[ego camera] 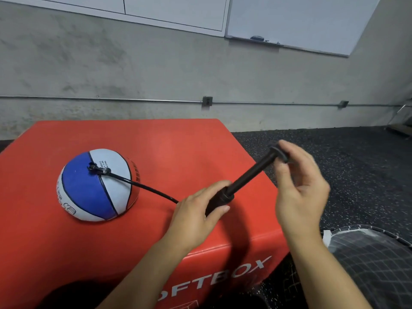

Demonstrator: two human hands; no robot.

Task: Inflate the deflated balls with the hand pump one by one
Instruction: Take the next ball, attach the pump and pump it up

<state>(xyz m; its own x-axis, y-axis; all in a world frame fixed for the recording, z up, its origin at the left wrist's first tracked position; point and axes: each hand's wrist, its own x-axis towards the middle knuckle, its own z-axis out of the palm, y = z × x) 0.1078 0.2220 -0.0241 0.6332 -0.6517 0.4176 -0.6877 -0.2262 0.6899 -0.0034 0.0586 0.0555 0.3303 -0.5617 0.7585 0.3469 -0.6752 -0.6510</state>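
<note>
Left hand: the left hand (196, 210) wraps its fingers and thumb around the black barrel of the hand pump (236, 186), low over the near right part of the red box; the palm hides most of the barrel.
Right hand: the right hand (298, 188) pinches the pump's handle (278, 153) at the far end of the drawn-out rod, fingers curled; the handle is motion-blurred and partly covered by the fingertips, so its shape is hard to read.
Hose: a thin black hose (142, 186) runs left from under the left hand, across the box top, to a fitting at the ball's valve; its join with the pump is hidden.
Ball: a blue, white and red ball (98, 186) sits on the left half of the box, flattened into a dome; its small print is too fine to make out.
Box: the red box (156, 139) carries white lettering on its near side, cut off at the start by the left forearm.
Right edge: a dark mesh item (374, 259) with a wire rim lies on the speckled floor, cropped by the frame.
Far wall: a whiteboard (296, 18) hangs on the grey wall, its top cut off.
</note>
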